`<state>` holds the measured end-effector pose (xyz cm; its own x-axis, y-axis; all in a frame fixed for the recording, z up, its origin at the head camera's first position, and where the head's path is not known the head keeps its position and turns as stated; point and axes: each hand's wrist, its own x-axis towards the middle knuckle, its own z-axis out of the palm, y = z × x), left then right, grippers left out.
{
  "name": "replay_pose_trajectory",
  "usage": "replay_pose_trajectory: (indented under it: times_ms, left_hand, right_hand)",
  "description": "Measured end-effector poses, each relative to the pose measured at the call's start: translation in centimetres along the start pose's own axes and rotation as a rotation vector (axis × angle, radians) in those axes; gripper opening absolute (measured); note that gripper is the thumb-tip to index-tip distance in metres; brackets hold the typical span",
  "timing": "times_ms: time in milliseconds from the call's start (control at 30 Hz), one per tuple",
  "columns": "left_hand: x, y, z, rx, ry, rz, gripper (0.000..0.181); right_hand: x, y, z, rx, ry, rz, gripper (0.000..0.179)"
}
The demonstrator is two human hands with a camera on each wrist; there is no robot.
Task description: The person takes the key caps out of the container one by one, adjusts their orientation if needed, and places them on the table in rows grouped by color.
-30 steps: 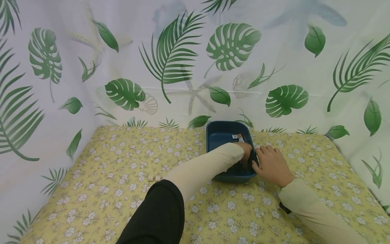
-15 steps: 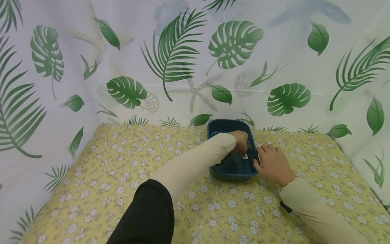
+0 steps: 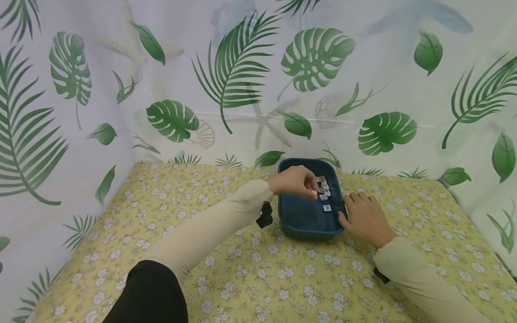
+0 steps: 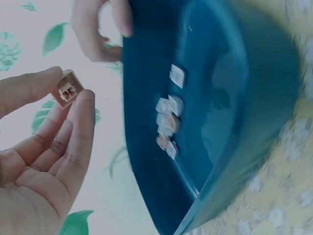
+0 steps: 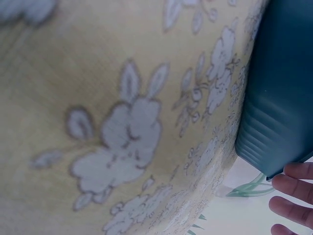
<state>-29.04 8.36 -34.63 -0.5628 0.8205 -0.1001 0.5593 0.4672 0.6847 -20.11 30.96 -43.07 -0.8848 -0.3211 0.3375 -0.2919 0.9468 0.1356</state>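
Note:
My left hand is over the left side of a dark blue plastic tub, pinching a small square tile between thumb and fingertips. In the left wrist view this tile shows a brown face with a pale raised mark. Several similar tiles lie bunched along the tub's right side, and a single tile lies closer to me. My right hand holds the tub's right rim, thumb at the edge. In the right wrist view its fingers touch the tub's outer wall.
Yellow flowered cloth covers the table under the tub. Behind it hangs a white curtain printed with green leaves, close to the tub's far end. A black strap hangs at my left wrist.
My left hand was down inside the tub among the tiles; it has risen and moved left, a tile now between its fingers. The right hand stays at the rim.

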Motion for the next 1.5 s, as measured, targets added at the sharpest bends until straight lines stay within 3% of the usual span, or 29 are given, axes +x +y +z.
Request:
replay_pose_trajectory:
  times_ms: [200,467,633,900,1033,1167,1300,1500]
  left_hand:
    - [-4.2,-0.2,0.6,-0.227,-0.001,0.093,0.022]
    - [-7.9,-0.7,1.5,-0.340,0.064,0.139,0.025]
    - [-9.1,-1.3,1.8,-0.411,0.109,0.102,0.026]
    - [-11.3,-2.9,1.4,-0.442,0.184,0.043,0.021]
    - [-12.4,-4.2,1.1,-0.444,0.211,0.029,0.021]
    - [-13.8,-5.5,0.8,-0.385,0.252,0.009,0.025]
    - [-15.3,-6.7,0.6,-0.354,0.295,-0.068,0.026]
    - [-17.7,-8.7,0.4,-0.443,0.390,-0.188,0.027]
  right_hand:
    - [0.0,-0.3,-0.1,0.006,-0.008,0.004,0.036]
    - [0.0,-0.2,-0.1,0.005,0.036,-0.021,0.034]
    - [0.0,-0.2,-0.1,0.013,0.050,-0.024,0.034]
    - [0.0,-0.1,0.1,0.018,0.051,-0.020,0.035]
    - [0.0,-0.1,0.1,0.020,0.040,-0.017,0.035]
    - [0.1,-0.1,0.0,0.018,0.033,-0.017,0.035]
    - [0.1,-0.1,0.1,0.012,0.028,-0.016,0.036]
    - [0.1,-0.2,0.0,0.014,0.037,-0.022,0.035]
